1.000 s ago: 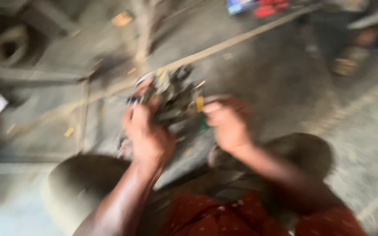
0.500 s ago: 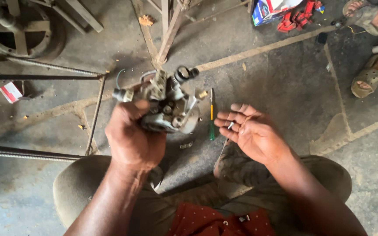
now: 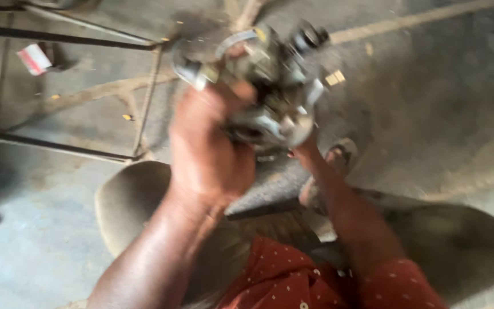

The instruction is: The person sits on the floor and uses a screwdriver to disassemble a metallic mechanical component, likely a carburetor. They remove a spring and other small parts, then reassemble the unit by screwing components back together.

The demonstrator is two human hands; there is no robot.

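Left hand [image 3: 210, 146] is wrapping its fingers tight around a grey cast-metal engine part with brass fittings and small black knobs [image 3: 270, 86] — gripping it from the left side and lifting it up close under the camera, well above the floor. Right hand [image 3: 299, 150] is reaching up beneath the part; only the wrist and forearm are showing, the fingers are sitting hidden behind the metal, so cannot tell whether it is open or gripping. Everything is blurring with motion. Part is hovering over the person's lap — olive-grey trouser knees [image 3: 127, 200] spreading left and right, red dotted shirt [image 3: 293, 280] at the bottom edge. Dusty grey concrete floor [image 3: 441, 97] is lying below, with thin rusty steel rods [image 3: 58, 37] crossing at upper left and a small red-and-white packet [image 3: 32, 58] lying beside them.
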